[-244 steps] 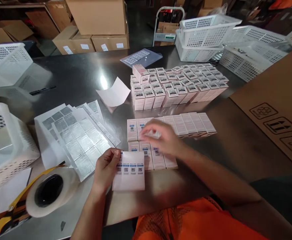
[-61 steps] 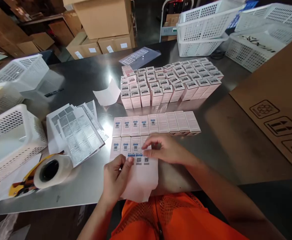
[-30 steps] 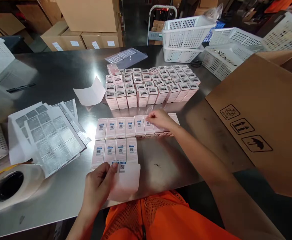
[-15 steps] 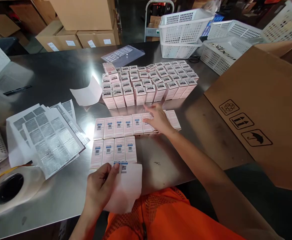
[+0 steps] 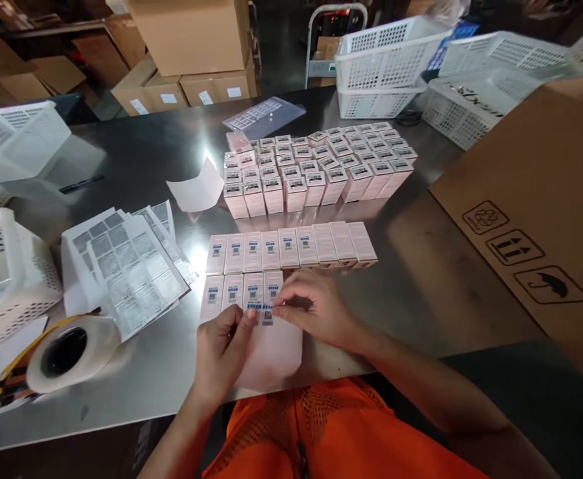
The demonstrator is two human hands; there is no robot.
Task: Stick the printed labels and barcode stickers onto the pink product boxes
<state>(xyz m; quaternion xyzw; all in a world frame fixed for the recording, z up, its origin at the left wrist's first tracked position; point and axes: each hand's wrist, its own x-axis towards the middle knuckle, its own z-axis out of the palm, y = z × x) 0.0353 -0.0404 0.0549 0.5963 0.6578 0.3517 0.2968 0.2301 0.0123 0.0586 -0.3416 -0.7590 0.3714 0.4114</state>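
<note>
My left hand (image 5: 224, 352) holds a white sticker backing sheet (image 5: 276, 349) by its top left corner, near the table's front edge. A small blue QR sticker (image 5: 267, 314) sits at the sheet's top edge. My right hand (image 5: 316, 309) pinches at that sticker with thumb and forefinger. Just beyond lie two rows of flat pink boxes (image 5: 291, 247); most carry a blue sticker, the three at the right end of the far row are bare. A block of upright pink boxes (image 5: 316, 169) stands farther back.
Printed label sheets (image 5: 126, 263) and a tape roll (image 5: 69, 349) lie at the left beside white baskets (image 5: 6, 266). More baskets (image 5: 385, 63) stand at the back right. A large cardboard flap (image 5: 535, 219) covers the right side. A loose white sheet (image 5: 196, 189) lies mid-table on the steel table (image 5: 421, 293).
My right hand has come back from the far row of flat boxes to the backing sheet and now pinches a sticker. The view has shifted slightly.
</note>
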